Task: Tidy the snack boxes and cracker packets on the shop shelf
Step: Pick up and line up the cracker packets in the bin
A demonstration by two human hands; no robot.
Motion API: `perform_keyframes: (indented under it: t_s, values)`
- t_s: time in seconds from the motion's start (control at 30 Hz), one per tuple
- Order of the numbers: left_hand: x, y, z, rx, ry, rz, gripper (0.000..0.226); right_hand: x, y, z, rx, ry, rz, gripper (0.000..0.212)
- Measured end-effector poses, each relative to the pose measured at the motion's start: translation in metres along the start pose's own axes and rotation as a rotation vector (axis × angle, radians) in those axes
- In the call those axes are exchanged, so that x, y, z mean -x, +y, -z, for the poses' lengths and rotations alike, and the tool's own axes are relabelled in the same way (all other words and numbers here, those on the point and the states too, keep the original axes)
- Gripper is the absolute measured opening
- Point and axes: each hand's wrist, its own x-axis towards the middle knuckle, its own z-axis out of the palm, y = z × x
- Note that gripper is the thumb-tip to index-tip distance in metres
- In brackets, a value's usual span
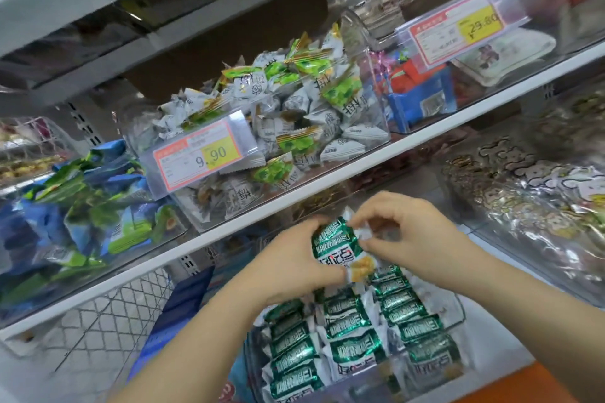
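head | green packet (pixel 335 247) long axis near upright | left hand (pixel 294 260) grips it | right hand (pixel 409 235) pinches its edge

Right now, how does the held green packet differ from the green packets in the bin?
The held packet is lifted, gripped by the left hand and pinched by the right hand; the binned packets lie untouched. The held packet is alone and tilted; the binned packets sit in rows. Both have green-and-white wrappers.

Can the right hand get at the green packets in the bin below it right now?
Probably yes: the binned packets lie uncovered just beneath it. But the right hand pinches the held packet, which the left hand also grips, so it must let go first.
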Motion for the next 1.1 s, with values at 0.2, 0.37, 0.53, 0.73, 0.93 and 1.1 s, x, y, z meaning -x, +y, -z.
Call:
perform_keyframes:
  t_s: [0.2, 0.37, 0.53, 0.73, 0.93, 1.1]
  values:
    - [-0.066, -0.006, -0.026, 0.181, 0.176, 0.177, 0.081, 0.002, 0.047, 0.027, 0.127, -0.01, -0.249, 0.036]
    - [-0.109, -0.009, -0.043, 0.277, 0.284, 0.193, 0.071, 0.006, 0.067, 0.027, 0.013, -0.113, -0.366, 0.034]
    - [-0.155, -0.054, -0.056, 0.122, 0.185, 0.162, 0.101, 0.006, 0.073, 0.027, -0.109, -0.114, -0.398, 0.029]
    - [-0.14, -0.041, -0.048, -0.129, -0.006, 0.121, 0.105, 0.005, 0.075, 0.026, -0.144, -0.114, -0.412, 0.029]
    - [-0.156, -0.042, -0.066, -0.222, 0.098, 0.003, 0.069, 0.003, 0.077, 0.023, -0.189, -0.093, -0.432, 0.027]
    - [-0.15, -0.04, -0.066, -0.282, 0.1, 0.018, 0.06, 0.002, 0.077, 0.021, -0.169, -0.087, -0.44, 0.025]
